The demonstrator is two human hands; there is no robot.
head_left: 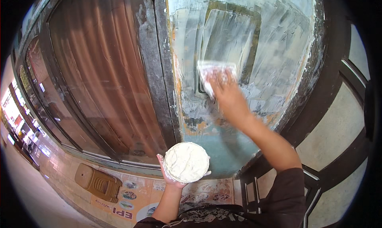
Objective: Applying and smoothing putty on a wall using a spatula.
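My left hand supports a round bowl from below, its fingers around the sides. Thick white putty fills the bowl, its surface uneven. Against the wall panel ahead, my right hand grips a flat putty spreader smeared with white. The spreader lies over the lower part of a dark rectangular outline on the panel. Motion blurs the right hand and forearm. Streaky pale grey and white coating covers much of the panel, with orange and bluish patches showing near its edges.
Left of the panel stands a dark frame with glass and a brown curtain behind it. A brown plastic stool is on the floor at lower left, beside a printed sheet. A dark framed door or shutter rises at right.
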